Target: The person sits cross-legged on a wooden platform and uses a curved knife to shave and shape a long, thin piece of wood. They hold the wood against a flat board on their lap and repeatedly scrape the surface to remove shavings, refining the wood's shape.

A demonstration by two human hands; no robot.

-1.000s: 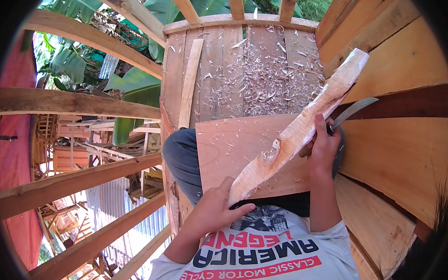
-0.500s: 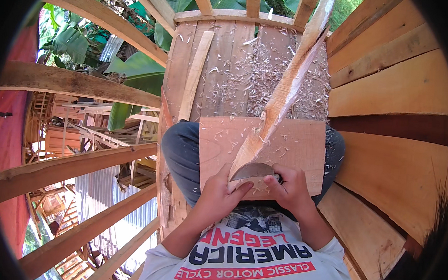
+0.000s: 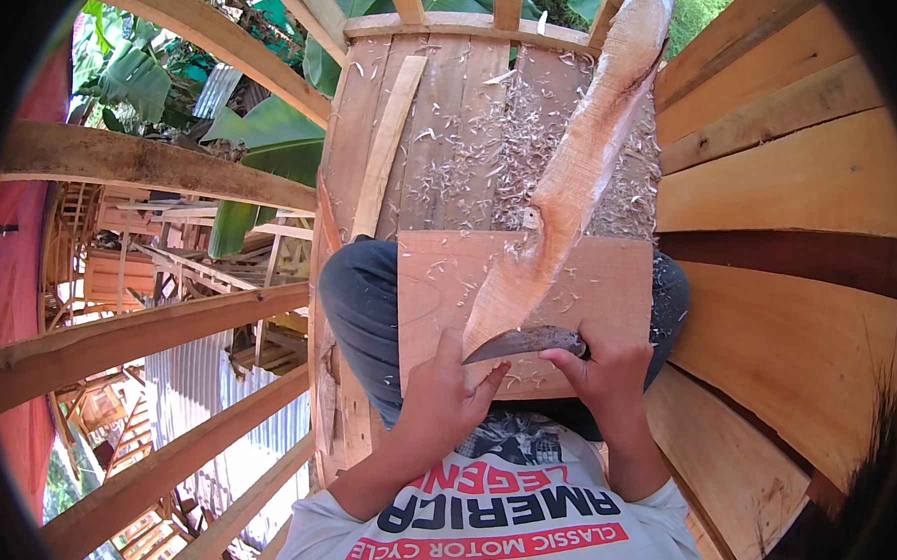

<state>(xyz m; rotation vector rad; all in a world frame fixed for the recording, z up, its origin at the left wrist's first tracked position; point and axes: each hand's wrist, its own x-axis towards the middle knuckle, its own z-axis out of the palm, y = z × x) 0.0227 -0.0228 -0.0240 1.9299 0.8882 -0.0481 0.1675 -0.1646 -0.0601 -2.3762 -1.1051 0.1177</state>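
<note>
A long piece of pale, rough-carved wood (image 3: 562, 210) slants from the upper right toward me, a notch in its left edge, its near end low over the board on my lap. My left hand (image 3: 441, 395) is closed at that near end, index finger along its left edge and thumb apart below. A curved knife (image 3: 531, 341) with a dark blade lies across the wood's end, its tip close to my left fingers. My right hand (image 3: 602, 372) is closed round its handle, mostly hidden, with the thumb against the blade's base.
A flat wooden board (image 3: 433, 279) rests across my crossed legs. Curled shavings (image 3: 546, 114) litter the plank floor beyond, where a loose narrow slat (image 3: 389, 142) lies. Wide wooden planks (image 3: 793, 175) wall the right side; open wooden rails (image 3: 156, 332) line the left.
The carved wood has rolled, showing a broader face and its notch. The knife blade has turned from broadside to a narrower view, and my right hand has moved slightly right.
</note>
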